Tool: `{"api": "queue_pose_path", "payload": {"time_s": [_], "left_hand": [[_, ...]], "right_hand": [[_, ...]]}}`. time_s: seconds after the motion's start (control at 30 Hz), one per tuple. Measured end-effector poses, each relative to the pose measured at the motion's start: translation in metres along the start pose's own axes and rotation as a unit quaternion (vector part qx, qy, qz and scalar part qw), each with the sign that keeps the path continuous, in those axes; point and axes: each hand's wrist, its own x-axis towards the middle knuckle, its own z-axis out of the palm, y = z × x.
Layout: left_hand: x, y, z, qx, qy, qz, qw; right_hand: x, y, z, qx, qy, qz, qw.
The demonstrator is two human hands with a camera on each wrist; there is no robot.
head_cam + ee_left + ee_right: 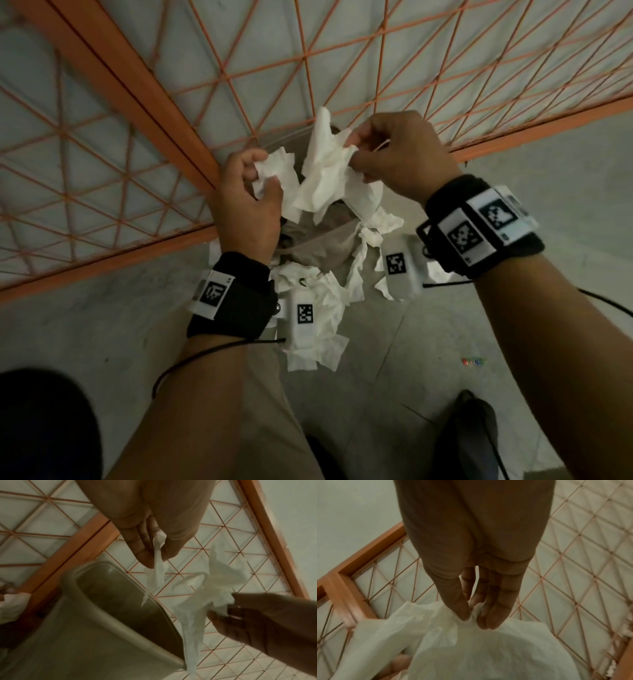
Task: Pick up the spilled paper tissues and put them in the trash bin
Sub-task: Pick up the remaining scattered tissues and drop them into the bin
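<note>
The left hand (247, 202) pinches a small crumpled tissue (274, 178) between thumb and fingers, and just beside it the right hand (404, 154) pinches a larger bunched tissue (325, 181); both hang over the beige trash bin (96, 635). More white tissues (318, 329) lie on the grey floor (428, 359) below the wrists, by the orange wire fence (137, 102).

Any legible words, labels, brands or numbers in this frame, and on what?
None can be read.
Wrist bands: black-and-white square code markers only, no letters.
White camera units: the same kind of marker, no words.
Small coloured scrap on the floor: too small and blurred to read.
</note>
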Motion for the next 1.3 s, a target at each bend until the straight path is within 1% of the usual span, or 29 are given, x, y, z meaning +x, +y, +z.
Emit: {"api": "queue_pose_path", "payload": {"time_s": [0.1,0.2,0.27,0.33,0.37,0.43,0.5,0.57,0.6,0.63,0.67,0.77,0.83,0.9,0.97,1.0,1.07,1.1,1.2,1.23,1.3], "left_hand": [[-0.004,-0.006,-0.001,-0.016,-0.035,-0.028,0.999],[-0.005,-0.009,-0.003,-0.045,-0.067,-0.077,0.994],[-0.006,-0.009,-0.006,-0.037,-0.073,-0.107,0.991],[-0.009,-0.008,-0.009,0.006,-0.08,-0.118,0.99],[-0.011,-0.006,-0.011,0.026,-0.076,-0.11,0.991],[-0.016,0.002,-0.014,0.041,-0.045,-0.069,0.996],[-0.025,0.016,-0.013,0.024,-0.023,-0.009,0.999],[-0.042,0.031,-0.003,-0.002,-0.049,0.051,0.998],[-0.052,0.036,0.005,-0.015,-0.074,0.065,0.995],[-0.062,0.037,0.016,-0.026,-0.103,0.068,0.992],[-0.072,0.036,0.027,-0.028,-0.131,0.066,0.989],[-0.099,0.017,0.07,0.013,-0.214,0.033,0.976],[-0.109,-0.004,0.1,0.078,-0.287,-0.02,0.955],[-0.113,-0.028,0.129,0.158,-0.374,-0.07,0.911],[-0.113,-0.049,0.151,0.224,-0.445,-0.101,0.861],[-0.112,-0.058,0.159,0.248,-0.465,-0.115,0.842],[-0.111,-0.069,0.17,0.27,-0.491,-0.139,0.817],[-0.111,-0.073,0.174,0.283,-0.5,-0.139,0.806],[-0.115,-0.085,0.18,0.344,-0.526,-0.112,0.77],[-0.116,-0.089,0.18,0.356,-0.526,-0.111,0.764],[-0.119,-0.096,0.181,0.361,-0.515,-0.111,0.769]], "right_hand": [[0.016,-0.005,0.023,-0.038,0.001,-0.034,0.999],[0.026,0.0,0.039,-0.088,-0.062,-0.034,0.994],[0.027,0.004,0.04,-0.111,-0.082,-0.03,0.99],[0.024,0.012,0.032,-0.092,-0.059,-0.026,0.994],[0.021,0.018,0.026,-0.057,-0.036,-0.022,0.997],[0.013,0.035,0.012,0.037,0.027,-0.005,0.999],[0.005,0.063,0.001,0.095,0.098,0.033,0.99],[-0.003,0.099,-0.003,0.104,0.16,0.097,0.977],[-0.007,0.119,-0.002,0.085,0.176,0.127,0.972],[-0.012,0.139,0.001,0.054,0.172,0.155,0.971],[-0.017,0.159,0.006,0.014,0.149,0.188,0.971],[-0.036,0.213,0.029,-0.112,0.034,0.267,0.957],[-0.048,0.239,0.044,-0.167,-0.042,0.285,0.943],[-0.06,0.259,0.055,-0.205,-0.097,0.289,0.93],[-0.072,0.274,0.063,-0.233,-0.124,0.289,0.92],[-0.078,0.28,0.065,-0.254,-0.125,0.281,0.917],[-0.09,0.289,0.068,-0.295,-0.102,0.254,0.915],[-0.095,0.293,0.069,-0.308,-0.083,0.241,0.916],[-0.102,0.3,0.068,-0.314,-0.043,0.219,0.923],[-0.104,0.302,0.067,-0.318,-0.038,0.216,0.923],[-0.108,0.304,0.066,-0.338,-0.034,0.207,0.917]]}}
